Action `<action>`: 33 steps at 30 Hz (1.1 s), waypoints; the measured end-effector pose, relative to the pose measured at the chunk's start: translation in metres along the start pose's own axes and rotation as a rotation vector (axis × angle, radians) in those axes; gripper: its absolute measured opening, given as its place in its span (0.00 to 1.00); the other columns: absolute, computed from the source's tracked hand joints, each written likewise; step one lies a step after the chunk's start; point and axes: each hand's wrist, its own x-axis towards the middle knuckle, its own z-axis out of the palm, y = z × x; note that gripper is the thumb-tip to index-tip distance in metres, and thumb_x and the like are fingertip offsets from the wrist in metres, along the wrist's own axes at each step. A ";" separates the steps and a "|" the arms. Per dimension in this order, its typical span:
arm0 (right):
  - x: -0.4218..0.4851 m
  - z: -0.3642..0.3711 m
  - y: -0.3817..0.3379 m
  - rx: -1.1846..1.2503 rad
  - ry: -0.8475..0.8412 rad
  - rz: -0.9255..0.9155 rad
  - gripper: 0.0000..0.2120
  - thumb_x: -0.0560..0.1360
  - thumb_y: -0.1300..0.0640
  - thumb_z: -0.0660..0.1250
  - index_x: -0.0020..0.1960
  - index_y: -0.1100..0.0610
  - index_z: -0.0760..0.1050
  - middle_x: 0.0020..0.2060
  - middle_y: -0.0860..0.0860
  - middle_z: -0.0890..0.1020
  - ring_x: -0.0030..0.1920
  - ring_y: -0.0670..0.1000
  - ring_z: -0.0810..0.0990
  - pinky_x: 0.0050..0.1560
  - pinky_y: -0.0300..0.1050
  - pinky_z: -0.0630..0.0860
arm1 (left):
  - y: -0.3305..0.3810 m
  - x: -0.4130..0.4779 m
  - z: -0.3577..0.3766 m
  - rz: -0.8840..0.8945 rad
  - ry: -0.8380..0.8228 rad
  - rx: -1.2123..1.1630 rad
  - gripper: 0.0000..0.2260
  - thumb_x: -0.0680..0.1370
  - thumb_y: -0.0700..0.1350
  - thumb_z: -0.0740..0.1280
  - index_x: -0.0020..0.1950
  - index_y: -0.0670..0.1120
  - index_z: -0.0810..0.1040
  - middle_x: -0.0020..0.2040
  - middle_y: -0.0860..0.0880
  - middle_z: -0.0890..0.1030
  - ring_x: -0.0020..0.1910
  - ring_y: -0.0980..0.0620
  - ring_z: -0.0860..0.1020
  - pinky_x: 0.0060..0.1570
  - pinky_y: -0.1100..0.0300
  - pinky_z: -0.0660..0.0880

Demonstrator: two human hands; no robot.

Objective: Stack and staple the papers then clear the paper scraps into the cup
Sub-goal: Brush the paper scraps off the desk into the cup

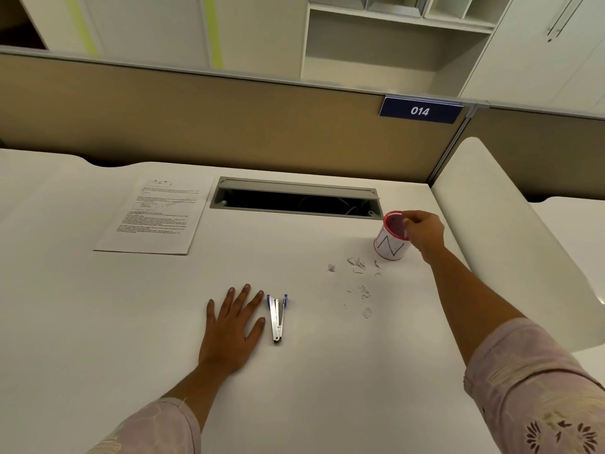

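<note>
**A:** Where's the cup (389,245) sitting at this point? Stapling looks sorted, judging by the papers (154,214) laid square well off to the cup's left and further back.

**B:** It's stood upright on the bench (98,322), with the cable slot (296,199) running off behind it to its left. It's got a white body, a red rim and a pen scrawl like an N on the side, and the inside looks like reddish mesh. Whether anything's been dropped in can't be made out.

**A:** And the hands?

**B:** The right hand (425,231) is held over the cup's mouth, fingers bunched downward at the rim. Whether a scrap is pinched there or the rim itself is touched can't be told, it's too blurred. The left hand (232,326) is laid flat and spread on the bench with nothing held. That's well to the cup's left and nearer the person, and the stapler (278,317) is just beside its fingertips.

**A:** Plenty of scraps (358,267) scattered just in front of the cup though.

**B:** Yep, so the clearing is judged only partly done. The bits are best swept into one small pile first, then pinched up and let go low inside the rim so nothing gets flicked back out. That cup looks light and easily knocked, so the rim shouldn't be leaned on. It could be steadied with the free left hand.
</note>
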 end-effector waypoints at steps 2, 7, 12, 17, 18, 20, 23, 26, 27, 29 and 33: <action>-0.003 0.001 0.000 -0.028 -0.025 -0.061 0.13 0.78 0.64 0.61 0.61 0.59 0.77 0.60 0.58 0.78 0.62 0.59 0.73 0.59 0.50 0.74 | 0.000 0.000 0.000 -0.001 -0.004 -0.001 0.26 0.78 0.64 0.43 0.76 0.63 0.49 0.78 0.57 0.50 0.77 0.53 0.45 0.73 0.44 0.43; -0.008 0.003 0.001 -0.101 -0.067 -0.190 0.15 0.79 0.65 0.57 0.62 0.58 0.76 0.62 0.58 0.77 0.63 0.58 0.73 0.59 0.49 0.74 | 0.001 -0.001 -0.001 -0.004 -0.004 -0.010 0.26 0.78 0.64 0.43 0.76 0.63 0.50 0.78 0.57 0.49 0.77 0.53 0.45 0.73 0.45 0.42; -0.026 0.010 0.004 -0.061 0.053 -0.434 0.12 0.77 0.64 0.61 0.58 0.61 0.77 0.57 0.58 0.80 0.57 0.56 0.77 0.59 0.48 0.75 | 0.002 -0.001 -0.002 0.000 0.006 -0.024 0.26 0.78 0.63 0.44 0.76 0.62 0.51 0.78 0.57 0.50 0.77 0.53 0.46 0.73 0.44 0.43; -0.059 0.027 0.023 -0.246 -0.187 -0.712 0.13 0.76 0.66 0.63 0.58 0.57 0.77 0.57 0.51 0.78 0.57 0.49 0.74 0.60 0.41 0.69 | 0.002 -0.001 -0.003 -0.001 -0.006 -0.021 0.26 0.77 0.64 0.42 0.76 0.63 0.50 0.78 0.58 0.49 0.77 0.54 0.45 0.73 0.45 0.42; -0.062 0.031 0.030 -0.290 -0.236 -0.707 0.14 0.76 0.67 0.62 0.60 0.57 0.76 0.59 0.52 0.77 0.59 0.51 0.74 0.62 0.43 0.70 | 0.002 -0.001 -0.003 -0.002 -0.007 -0.017 0.26 0.77 0.64 0.42 0.76 0.63 0.49 0.78 0.58 0.48 0.77 0.54 0.44 0.73 0.45 0.41; -0.067 0.037 0.044 -0.343 -0.322 -0.588 0.16 0.77 0.67 0.60 0.63 0.56 0.74 0.64 0.54 0.74 0.66 0.54 0.70 0.67 0.46 0.64 | 0.003 -0.002 -0.004 -0.003 -0.010 -0.013 0.26 0.77 0.64 0.41 0.76 0.63 0.49 0.78 0.58 0.48 0.76 0.54 0.44 0.73 0.46 0.41; -0.068 0.042 0.063 -0.418 -0.417 -0.380 0.23 0.77 0.71 0.56 0.70 0.57 0.67 0.72 0.56 0.65 0.73 0.57 0.61 0.72 0.48 0.56 | 0.002 -0.001 -0.004 -0.006 -0.012 -0.015 0.26 0.77 0.64 0.42 0.76 0.63 0.49 0.78 0.58 0.49 0.77 0.54 0.45 0.73 0.45 0.42; -0.071 0.043 0.079 -0.513 -0.489 -0.268 0.31 0.75 0.74 0.54 0.75 0.57 0.57 0.76 0.54 0.55 0.76 0.55 0.53 0.74 0.49 0.52 | 0.003 -0.002 -0.004 -0.004 -0.006 -0.023 0.26 0.78 0.64 0.43 0.76 0.63 0.50 0.78 0.57 0.50 0.77 0.54 0.45 0.73 0.45 0.42; -0.072 0.043 0.083 -0.524 -0.493 -0.262 0.32 0.74 0.75 0.54 0.76 0.57 0.56 0.76 0.54 0.54 0.76 0.55 0.53 0.74 0.48 0.51 | 0.003 -0.002 -0.004 -0.002 -0.007 -0.025 0.26 0.77 0.64 0.43 0.76 0.63 0.50 0.78 0.58 0.50 0.77 0.54 0.45 0.73 0.45 0.42; -0.075 0.045 0.088 -0.527 -0.461 -0.281 0.31 0.74 0.74 0.54 0.75 0.57 0.57 0.76 0.55 0.57 0.75 0.55 0.55 0.74 0.48 0.54 | 0.003 -0.002 -0.004 -0.003 -0.007 -0.024 0.26 0.77 0.64 0.42 0.76 0.63 0.50 0.78 0.58 0.49 0.76 0.54 0.45 0.73 0.45 0.41; -0.089 0.046 0.092 -0.521 -0.377 -0.376 0.23 0.78 0.69 0.55 0.71 0.59 0.64 0.70 0.56 0.67 0.69 0.56 0.64 0.68 0.42 0.61 | 0.002 -0.001 -0.004 -0.008 -0.008 -0.013 0.26 0.77 0.64 0.42 0.76 0.64 0.49 0.78 0.58 0.49 0.76 0.54 0.44 0.73 0.45 0.42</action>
